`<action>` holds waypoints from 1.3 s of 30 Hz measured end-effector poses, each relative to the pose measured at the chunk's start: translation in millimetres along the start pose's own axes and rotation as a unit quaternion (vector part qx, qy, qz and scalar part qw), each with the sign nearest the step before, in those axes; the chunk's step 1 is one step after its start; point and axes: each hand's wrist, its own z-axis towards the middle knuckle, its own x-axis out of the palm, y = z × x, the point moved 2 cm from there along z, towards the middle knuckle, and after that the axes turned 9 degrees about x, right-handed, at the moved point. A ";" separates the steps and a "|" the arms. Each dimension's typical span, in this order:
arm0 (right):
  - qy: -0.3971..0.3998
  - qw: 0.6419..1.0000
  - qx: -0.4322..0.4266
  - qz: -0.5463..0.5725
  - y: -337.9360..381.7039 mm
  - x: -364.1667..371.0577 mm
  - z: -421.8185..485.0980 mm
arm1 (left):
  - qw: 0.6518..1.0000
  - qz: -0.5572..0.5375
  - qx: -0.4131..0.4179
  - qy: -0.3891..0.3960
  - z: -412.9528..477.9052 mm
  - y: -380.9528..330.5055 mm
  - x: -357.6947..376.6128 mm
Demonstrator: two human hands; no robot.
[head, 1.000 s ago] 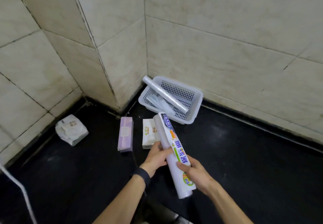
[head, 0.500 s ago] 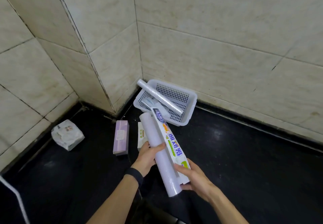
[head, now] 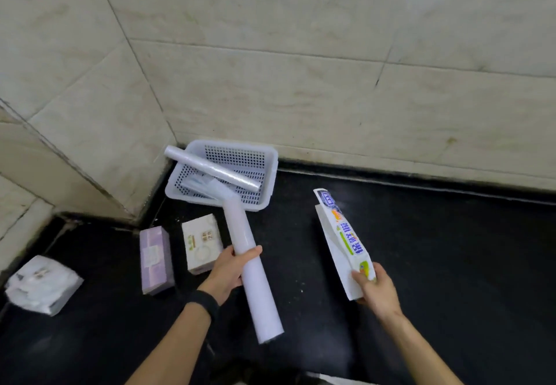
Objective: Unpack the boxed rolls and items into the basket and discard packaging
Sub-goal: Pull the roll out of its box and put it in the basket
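Note:
My left hand [head: 230, 272] grips a long white roll [head: 255, 282] around its middle; the roll's far end points at the white perforated basket [head: 272, 174] in the wall corner. My right hand [head: 374, 290] holds the empty printed carton [head: 343, 243] by its near end, well right of the roll. Inside the basket lies another clear-wrapped roll [head: 210, 171], slanting over the rim, with some flat packaging under it.
On the black floor left of my hands lie a purple box [head: 155, 260], a white box [head: 201, 241] and a crumpled white wrapped pack [head: 40, 285]. Tiled walls meet in a corner behind the basket. Black floor stretches to the right.
The roll has come fully out of the carton. My right hand carried the carton off to the right, while my left hand kept the roll, aimed at the basket.

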 end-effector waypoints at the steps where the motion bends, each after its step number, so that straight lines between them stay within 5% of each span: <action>1: -0.043 0.998 -0.022 -0.051 -7.8 -14.9 2.3 | 1.000 0.007 -0.001 0.015 2.0 -0.8 10.4; 6: -0.177 0.959 -0.091 -0.200 -51.5 -63.7 9.1 | 0.995 0.065 0.007 0.080 9.6 -0.7 56.4; 12: -0.161 0.920 0.006 -0.357 -106.5 -61.7 22.4 | 0.983 0.138 0.001 0.120 18.7 8.7 85.4; 23: -0.172 0.903 -0.007 -0.395 -106.1 -40.2 31.3 | 0.994 0.084 -0.030 0.063 6.2 12.9 88.4; 28: -0.180 0.902 -0.096 -0.381 -67.1 -14.6 17.9 | 0.998 0.056 -0.032 0.028 5.9 13.4 82.4; 30: -0.128 0.925 -0.156 -0.321 -43.5 2.4 5.5 | 0.999 0.036 -0.027 0.004 7.0 11.0 78.3; 33: 0.100 0.966 -0.140 -0.194 -7.6 29.6 -22.7 | 0.999 -0.006 -0.024 -0.028 7.6 6.9 72.2; 35: 0.235 0.953 -0.101 -0.159 9.8 47.9 -39.2 | 0.999 -0.026 -0.021 -0.039 6.9 3.0 67.6; 39: 0.291 0.925 -0.126 -0.209 23.7 74.9 -48.2 | 0.996 -0.065 -0.022 -0.049 4.6 -2.6 56.9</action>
